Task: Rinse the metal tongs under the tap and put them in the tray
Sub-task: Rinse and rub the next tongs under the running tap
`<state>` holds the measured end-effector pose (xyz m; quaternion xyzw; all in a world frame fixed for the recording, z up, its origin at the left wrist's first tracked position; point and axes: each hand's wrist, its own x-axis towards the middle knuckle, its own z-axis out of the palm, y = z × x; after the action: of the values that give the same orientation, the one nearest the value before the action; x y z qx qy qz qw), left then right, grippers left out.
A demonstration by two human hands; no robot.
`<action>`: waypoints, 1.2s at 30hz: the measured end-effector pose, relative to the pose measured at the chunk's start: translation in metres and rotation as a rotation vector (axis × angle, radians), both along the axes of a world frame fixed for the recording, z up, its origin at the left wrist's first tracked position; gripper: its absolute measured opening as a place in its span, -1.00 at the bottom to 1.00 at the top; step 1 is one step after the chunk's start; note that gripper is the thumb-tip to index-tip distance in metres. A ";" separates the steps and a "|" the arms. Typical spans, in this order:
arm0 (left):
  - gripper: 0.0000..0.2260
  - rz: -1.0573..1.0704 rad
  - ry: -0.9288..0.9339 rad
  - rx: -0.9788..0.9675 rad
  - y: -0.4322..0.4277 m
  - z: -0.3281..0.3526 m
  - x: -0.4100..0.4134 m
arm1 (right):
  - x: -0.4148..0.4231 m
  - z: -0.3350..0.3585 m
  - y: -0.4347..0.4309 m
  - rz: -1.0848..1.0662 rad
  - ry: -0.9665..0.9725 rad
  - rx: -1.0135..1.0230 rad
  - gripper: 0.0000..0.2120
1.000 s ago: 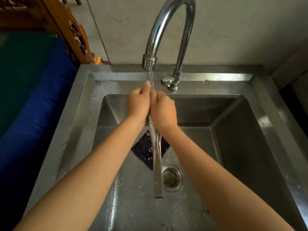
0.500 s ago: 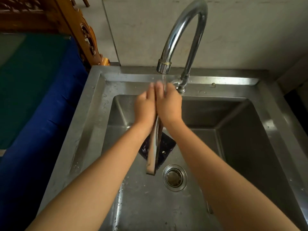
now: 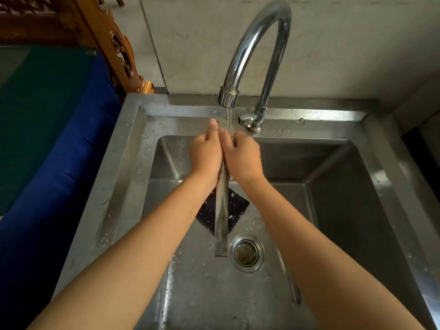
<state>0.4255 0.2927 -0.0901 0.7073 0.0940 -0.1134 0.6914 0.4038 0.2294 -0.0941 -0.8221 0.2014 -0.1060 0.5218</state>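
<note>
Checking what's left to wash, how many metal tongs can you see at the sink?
1: the metal tongs, pressed between the left hand and right hand under the tap. Arms may hide others.

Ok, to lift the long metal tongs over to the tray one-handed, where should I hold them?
Judging by their pose, grip the long metal tongs mid-shaft, just below both hands, coming from the right side: the arms lie closed together there, flat and narrow, hanging free above the steel sink.

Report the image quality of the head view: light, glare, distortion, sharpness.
Head view: dim, soft daylight; bright glare streaks on the tap and the sink rim; wide-angle lens bows the sink edges outward; both hands and the tongs look reasonably sharp, while the basin's right side falls into shadow.
</note>
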 end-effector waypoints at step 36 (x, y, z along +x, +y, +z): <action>-0.81 0.045 0.165 -0.678 -0.011 0.012 0.004 | -0.100 -0.048 -0.002 0.188 0.157 0.264 -0.67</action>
<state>0.4293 0.2817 -0.0779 0.4238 0.1221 -0.1797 0.8793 0.3040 0.2274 -0.1421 -0.7674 0.1760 0.0349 0.6156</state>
